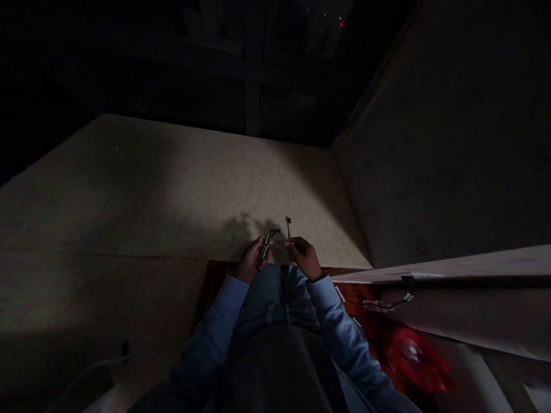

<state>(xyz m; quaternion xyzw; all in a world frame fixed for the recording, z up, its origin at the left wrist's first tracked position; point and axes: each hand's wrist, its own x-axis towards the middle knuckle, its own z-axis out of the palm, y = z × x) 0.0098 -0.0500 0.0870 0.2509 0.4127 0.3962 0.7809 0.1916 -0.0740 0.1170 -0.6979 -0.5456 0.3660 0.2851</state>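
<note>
My left hand (pixel 252 259) is closed around a slim dark-and-white object (pixel 264 250), tilted away from me. A small green piece with a dark crossbar (pixel 275 232) shows just beyond its tip, razor-like in shape; I cannot tell whether the two are joined. My right hand (pixel 305 257) pinches a thin light stick with a small dark head (pixel 288 226), which points away from me. Between the two hands is a narrow gap. Both hands are over the near edge of a pale, speckled surface (pixel 215 183). Dim light hides the finer details.
A dark window (pixel 253 74) lies behind the surface, and a wall (pixel 451 143) rises on the right. Down on the reddish floor at the right are a red plastic bag (pixel 415 358) and a black cable (pixel 390 307). A pale cord (pixel 94 364) runs at lower left.
</note>
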